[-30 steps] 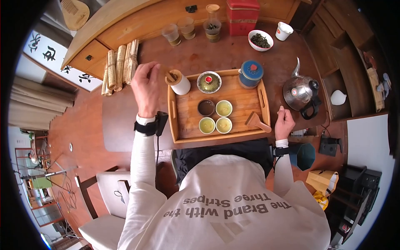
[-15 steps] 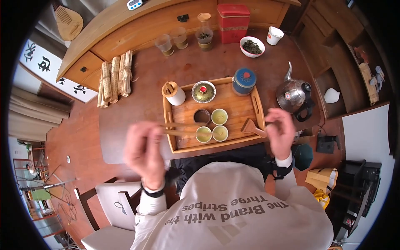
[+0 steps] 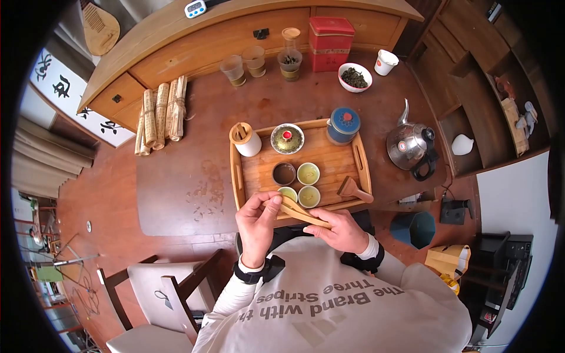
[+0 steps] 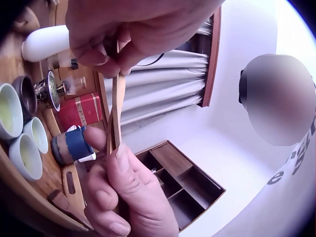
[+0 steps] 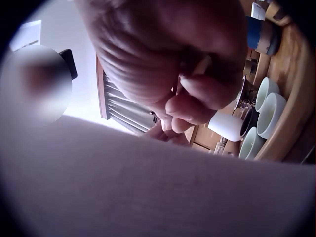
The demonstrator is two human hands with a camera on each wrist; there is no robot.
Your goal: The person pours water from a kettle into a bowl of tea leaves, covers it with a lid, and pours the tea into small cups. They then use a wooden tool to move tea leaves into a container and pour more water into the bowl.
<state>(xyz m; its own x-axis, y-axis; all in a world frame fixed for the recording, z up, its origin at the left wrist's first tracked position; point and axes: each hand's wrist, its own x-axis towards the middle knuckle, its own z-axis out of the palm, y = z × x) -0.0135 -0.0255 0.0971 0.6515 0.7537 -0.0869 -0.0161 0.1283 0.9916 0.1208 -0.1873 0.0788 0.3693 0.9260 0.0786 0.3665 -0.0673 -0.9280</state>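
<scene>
In the head view, a pair of pale wooden tongs [image 3: 299, 213] is held low over the front edge of a wooden tray [image 3: 331, 167]. My left hand [image 3: 256, 225] pinches one end, and my right hand [image 3: 344, 232] grips the other. The left wrist view shows the tongs [image 4: 117, 108] stretched between both hands' fingertips. Behind them on the tray stand several pale cups [image 3: 309, 196] of yellow-green tea and one dark cup [image 3: 283, 173]. The left hand partly covers the nearest cup.
Also on the tray are a white tool holder [image 3: 247, 144], a lidded gaiwan [image 3: 287, 140], a blue canister [image 3: 344, 126] and a flat wooden tool [image 3: 353, 189]. A steel kettle [image 3: 406, 147] stands to the right, bamboo scrolls [image 3: 162, 115] at left, a tea-leaf bowl [image 3: 355, 78] behind.
My left hand came from beside the tool holder down and right, bringing the tongs. My right hand moved left from the tray's right side and took hold of their other end.
</scene>
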